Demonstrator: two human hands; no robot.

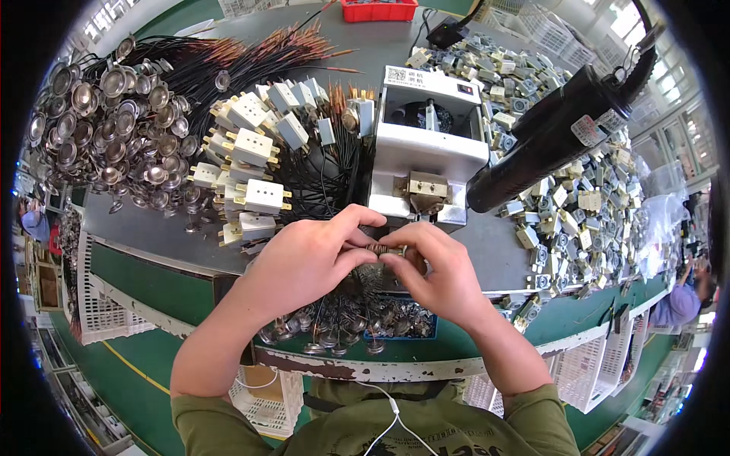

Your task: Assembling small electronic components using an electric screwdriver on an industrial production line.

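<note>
My left hand (308, 254) and my right hand (439, 267) meet in front of the silver bench machine (426, 156). Between their fingertips they pinch a small ribbed metal part (378, 249) that looks like a coil spring; the fingers cover much of it. Just beyond the hands, a small metal block (427, 190) sits in the machine's front fixture. Beside my left hand stand stacked white box-shaped components (263, 196) with brass terminals. Black wires (312, 186) run between them and the machine.
Round metal caps on black leads (114, 125) are heaped at the left. A black cylindrical tool (544, 140) slants down beside the machine. Many small white and grey switch-like parts (566, 220) cover the right side. A blue tray (411, 319) of small metal pieces lies below my hands. A red bin (378, 11) stands at the back.
</note>
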